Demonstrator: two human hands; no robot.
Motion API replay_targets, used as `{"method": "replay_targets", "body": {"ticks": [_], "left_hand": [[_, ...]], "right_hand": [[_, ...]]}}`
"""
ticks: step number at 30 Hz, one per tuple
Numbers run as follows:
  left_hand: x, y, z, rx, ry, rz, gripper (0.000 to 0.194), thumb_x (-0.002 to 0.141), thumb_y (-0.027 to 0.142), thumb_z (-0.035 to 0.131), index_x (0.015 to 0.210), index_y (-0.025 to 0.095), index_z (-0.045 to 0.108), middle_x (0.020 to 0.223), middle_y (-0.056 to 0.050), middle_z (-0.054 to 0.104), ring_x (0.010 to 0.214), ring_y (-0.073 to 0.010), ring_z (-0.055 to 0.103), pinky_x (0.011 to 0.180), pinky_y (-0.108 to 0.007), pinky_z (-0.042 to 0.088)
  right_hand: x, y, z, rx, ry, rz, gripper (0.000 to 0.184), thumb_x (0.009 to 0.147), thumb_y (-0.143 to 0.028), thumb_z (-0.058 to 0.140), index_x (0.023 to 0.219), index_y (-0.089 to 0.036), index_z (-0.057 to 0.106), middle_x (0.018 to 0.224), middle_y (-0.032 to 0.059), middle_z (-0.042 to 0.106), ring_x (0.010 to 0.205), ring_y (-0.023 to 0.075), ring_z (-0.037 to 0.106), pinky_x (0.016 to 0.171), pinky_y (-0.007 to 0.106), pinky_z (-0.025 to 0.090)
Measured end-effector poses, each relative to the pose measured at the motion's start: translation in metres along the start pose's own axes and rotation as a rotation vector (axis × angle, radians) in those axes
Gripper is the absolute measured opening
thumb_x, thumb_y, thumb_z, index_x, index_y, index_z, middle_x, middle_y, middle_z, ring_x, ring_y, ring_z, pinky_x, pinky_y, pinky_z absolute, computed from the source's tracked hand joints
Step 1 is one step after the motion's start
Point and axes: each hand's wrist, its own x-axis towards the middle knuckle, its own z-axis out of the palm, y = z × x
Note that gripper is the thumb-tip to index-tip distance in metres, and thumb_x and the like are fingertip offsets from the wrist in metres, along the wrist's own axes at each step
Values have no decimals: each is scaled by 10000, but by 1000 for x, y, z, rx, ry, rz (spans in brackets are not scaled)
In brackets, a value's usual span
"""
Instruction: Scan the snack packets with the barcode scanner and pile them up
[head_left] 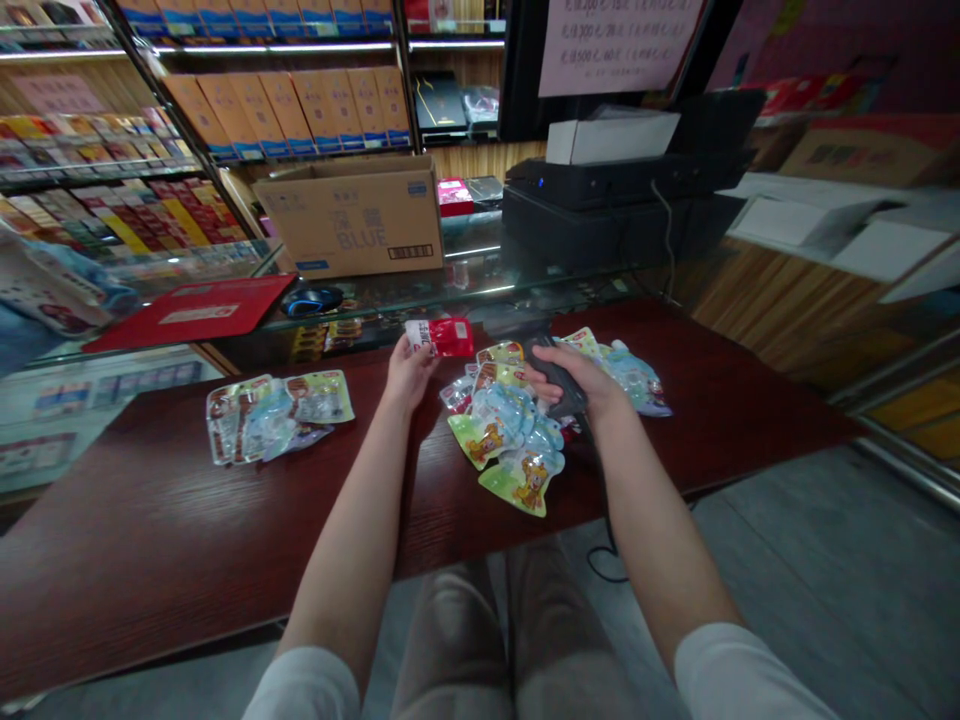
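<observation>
Between the fingers of my left hand [411, 372] is a small red and white snack packet [451, 337], raised over the far part of the dark red table [172, 530]. My right hand [581, 378] wraps round a black handheld barcode scanner [564, 392], its head turned toward the packet. Below the scanner lies a heap of colourful snack packets [501, 425], some green with a cartoon figure and some light blue. More packets [637, 378] rest to the right of my right hand, partly hidden by it. Another group of packets [277, 412] lies to the left of my left arm.
Behind the table stands a glass counter with an open cardboard box [352, 225], a red mat [202, 308], a computer mouse [313, 300] and a black printer-like machine [592, 185]. The scanner's cable [609, 520] hangs past the table's front edge. Stocked shelves [285, 110] line the back.
</observation>
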Motion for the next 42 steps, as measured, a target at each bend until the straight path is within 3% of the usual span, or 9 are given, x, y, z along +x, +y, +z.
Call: {"method": "replay_targets", "body": {"ticks": [3, 7, 12, 19, 25, 31, 42], "left_hand": [[2, -5, 3, 3, 71, 36, 426, 589, 215, 823, 974, 196, 643, 863, -11, 706, 749, -129, 652, 730, -264, 527], [10, -8, -1, 74, 288, 146, 344, 651, 299, 798, 923, 130, 673, 813, -39, 707, 758, -157, 669, 752, -286, 526], [18, 10, -18, 1, 404, 238, 268, 773, 327, 737, 965, 150, 676, 853, -39, 729, 777, -144, 693, 768, -261, 550], [11, 28, -23, -30, 225, 183, 338, 904, 403, 639, 1198, 250, 570, 936, -47, 742, 843, -217, 747, 845, -415, 595], [6, 24, -14, 6, 112, 170, 387, 861, 475, 681, 1149, 244, 562, 975, -62, 733, 960, -260, 740, 870, -443, 594], [1, 21, -9, 60, 28, 152, 380, 865, 480, 666, 1125, 228, 549, 991, -68, 732, 813, -235, 747, 796, -430, 613], [1, 21, -6, 129, 61, 190, 303, 867, 431, 659, 1069, 211, 611, 937, -54, 736, 850, -209, 734, 826, -385, 600]], "right_hand": [[1, 1, 0, -24, 10, 15, 377, 802, -415, 750, 754, -203, 441, 547, -62, 492, 369, 38, 366, 354, 172, 315], [3, 3, -2, -91, 45, 53, 389, 813, -436, 739, 710, -200, 447, 511, -55, 472, 368, 48, 378, 345, 181, 313], [1, 5, 4, -108, 31, 61, 378, 794, -431, 760, 746, -202, 463, 543, -55, 515, 359, 41, 369, 338, 184, 321], [5, 15, 23, -134, -70, 104, 357, 801, -425, 752, 812, -199, 475, 590, -48, 557, 367, 47, 423, 336, 176, 312], [11, 19, 26, -131, -41, 105, 357, 781, -415, 765, 886, -186, 513, 586, -53, 564, 364, 52, 436, 333, 171, 310], [11, 18, 29, -163, -6, 117, 365, 767, -419, 779, 881, -177, 530, 576, -53, 562, 366, 54, 440, 338, 175, 317], [12, 20, 26, -138, -22, 132, 363, 774, -419, 782, 839, -185, 513, 555, -55, 555, 360, 50, 428, 341, 176, 340]]}}
